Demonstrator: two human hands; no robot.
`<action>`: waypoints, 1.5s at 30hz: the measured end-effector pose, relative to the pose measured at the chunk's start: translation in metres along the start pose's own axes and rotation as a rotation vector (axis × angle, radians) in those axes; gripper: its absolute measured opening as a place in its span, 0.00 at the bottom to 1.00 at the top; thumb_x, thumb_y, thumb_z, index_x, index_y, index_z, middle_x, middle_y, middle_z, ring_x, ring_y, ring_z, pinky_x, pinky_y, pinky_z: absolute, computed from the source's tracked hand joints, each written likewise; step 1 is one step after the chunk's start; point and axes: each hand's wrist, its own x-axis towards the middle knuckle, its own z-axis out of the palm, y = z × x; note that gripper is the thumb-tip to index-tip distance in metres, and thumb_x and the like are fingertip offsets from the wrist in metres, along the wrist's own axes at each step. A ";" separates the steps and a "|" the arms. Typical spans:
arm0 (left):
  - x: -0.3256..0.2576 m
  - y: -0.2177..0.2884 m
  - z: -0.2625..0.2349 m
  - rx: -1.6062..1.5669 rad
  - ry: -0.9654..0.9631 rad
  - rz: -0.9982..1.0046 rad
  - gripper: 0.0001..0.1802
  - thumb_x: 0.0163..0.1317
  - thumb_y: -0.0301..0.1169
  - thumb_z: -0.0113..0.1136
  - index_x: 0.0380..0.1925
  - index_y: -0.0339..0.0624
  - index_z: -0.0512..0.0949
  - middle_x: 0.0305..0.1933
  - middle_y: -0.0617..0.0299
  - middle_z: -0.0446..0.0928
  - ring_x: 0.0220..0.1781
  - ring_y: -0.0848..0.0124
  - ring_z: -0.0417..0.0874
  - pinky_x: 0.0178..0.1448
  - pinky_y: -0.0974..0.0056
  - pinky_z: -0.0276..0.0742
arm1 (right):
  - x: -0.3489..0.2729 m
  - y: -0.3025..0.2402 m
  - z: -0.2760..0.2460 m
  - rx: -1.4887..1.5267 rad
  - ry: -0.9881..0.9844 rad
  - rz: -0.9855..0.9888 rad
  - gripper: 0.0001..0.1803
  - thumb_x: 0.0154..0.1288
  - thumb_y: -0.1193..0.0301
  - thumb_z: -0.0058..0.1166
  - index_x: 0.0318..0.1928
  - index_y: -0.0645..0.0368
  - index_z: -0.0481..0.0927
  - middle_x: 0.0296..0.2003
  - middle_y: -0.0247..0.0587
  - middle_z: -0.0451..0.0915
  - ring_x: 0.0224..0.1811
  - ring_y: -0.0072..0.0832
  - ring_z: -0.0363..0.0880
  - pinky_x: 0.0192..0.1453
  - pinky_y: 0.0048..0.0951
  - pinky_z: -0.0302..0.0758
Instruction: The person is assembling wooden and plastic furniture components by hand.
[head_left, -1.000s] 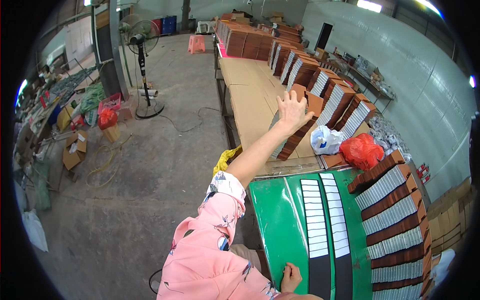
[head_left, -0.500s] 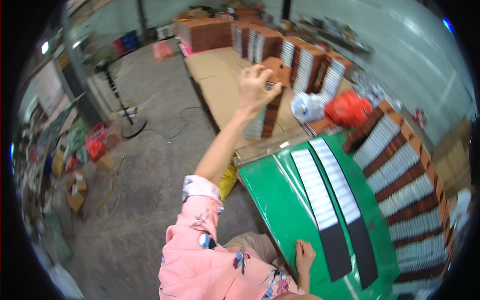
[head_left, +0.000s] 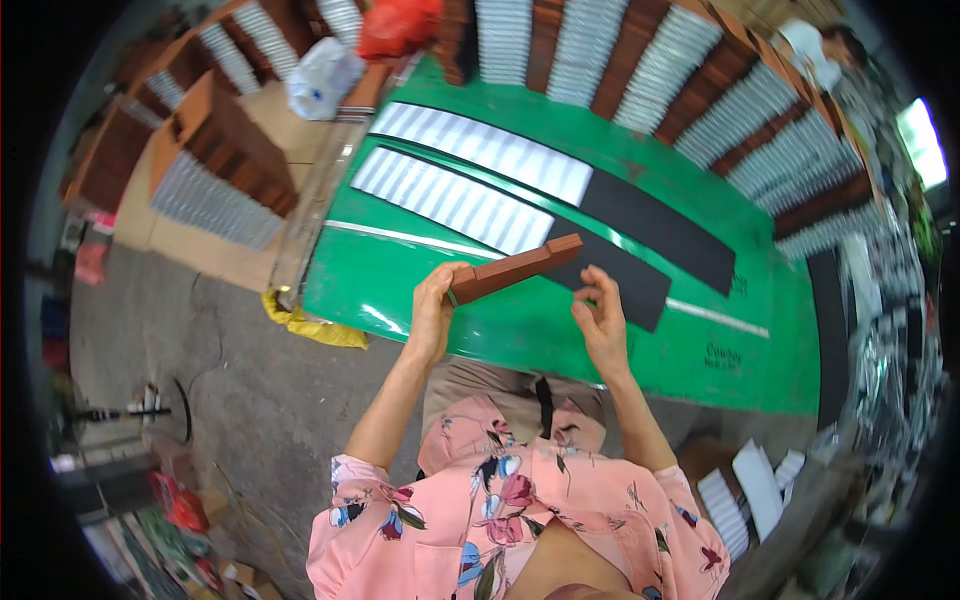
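Green worktop [head_left: 380, 275] lies beneath both hands. Left hand [head_left: 432, 312] grips the brown notched block [head_left: 515, 270] by one end; its far end points to 2 o'clock. Right hand [head_left: 603, 318], empty, fingers curled, sits near that end. Black strips [head_left: 655, 215] lie at 1 o'clock; brown-and-silver stacks [head_left: 665, 70], 12 to 3 o'clock.

Brown block [head_left: 515, 271] now above green table [head_left: 380, 275]

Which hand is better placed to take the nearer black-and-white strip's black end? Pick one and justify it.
Right, most likely. The right hand looks empty and is close to the black end of the nearer black-and-white strip; the left hand holds the reddish-brown block by one end.
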 end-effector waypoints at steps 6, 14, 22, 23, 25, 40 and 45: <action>-0.002 -0.044 0.014 0.709 -0.233 -0.021 0.20 0.65 0.42 0.47 0.39 0.34 0.79 0.41 0.60 0.78 0.42 0.72 0.75 0.46 0.67 0.70 | -0.024 0.012 -0.031 0.015 0.085 0.079 0.22 0.62 0.77 0.54 0.58 0.59 0.71 0.55 0.39 0.68 0.45 0.26 0.74 0.45 0.25 0.75; 0.006 -0.063 0.012 0.891 -0.306 0.367 0.24 0.70 0.43 0.39 0.36 0.35 0.79 0.38 0.53 0.79 0.41 0.63 0.78 0.52 0.63 0.68 | 0.016 -0.009 -0.069 -0.407 -0.011 0.047 0.13 0.63 0.73 0.54 0.48 0.60 0.78 0.47 0.41 0.75 0.42 0.27 0.77 0.42 0.25 0.75; -0.002 -0.075 0.008 0.961 -0.388 0.545 0.33 0.72 0.52 0.28 0.36 0.36 0.78 0.39 0.53 0.79 0.44 0.57 0.78 0.55 0.58 0.65 | 0.079 0.013 -0.063 -0.984 -0.471 -0.226 0.33 0.49 0.62 0.67 0.57 0.53 0.72 0.56 0.43 0.69 0.59 0.40 0.67 0.58 0.38 0.70; -0.003 -0.077 0.008 0.950 -0.378 0.558 0.33 0.72 0.52 0.28 0.36 0.36 0.78 0.39 0.53 0.79 0.44 0.58 0.78 0.55 0.58 0.65 | 0.082 0.014 -0.063 -0.986 -0.470 -0.228 0.33 0.49 0.62 0.67 0.57 0.53 0.72 0.56 0.43 0.69 0.59 0.40 0.67 0.58 0.38 0.70; -0.001 -0.078 0.009 0.935 -0.371 0.568 0.33 0.72 0.52 0.28 0.36 0.36 0.77 0.39 0.54 0.79 0.44 0.58 0.78 0.55 0.58 0.65 | 0.084 0.019 -0.065 -1.063 -0.521 -0.328 0.35 0.46 0.62 0.68 0.57 0.52 0.72 0.58 0.41 0.68 0.60 0.39 0.66 0.60 0.39 0.69; 0.025 -0.050 0.003 0.674 -0.500 0.251 0.25 0.71 0.42 0.37 0.37 0.31 0.78 0.43 0.52 0.79 0.48 0.59 0.78 0.56 0.61 0.68 | 0.122 -0.005 -0.040 -1.038 -0.796 -0.363 0.30 0.48 0.71 0.65 0.55 0.48 0.74 0.56 0.37 0.69 0.51 0.37 0.74 0.47 0.36 0.78; 0.069 -0.047 0.011 0.993 -0.370 0.586 0.13 0.64 0.35 0.51 0.39 0.37 0.79 0.45 0.57 0.79 0.49 0.61 0.77 0.53 0.59 0.69 | 0.135 0.011 -0.031 -1.109 -0.974 -0.437 0.32 0.44 0.73 0.68 0.53 0.48 0.73 0.53 0.39 0.67 0.46 0.38 0.74 0.45 0.36 0.78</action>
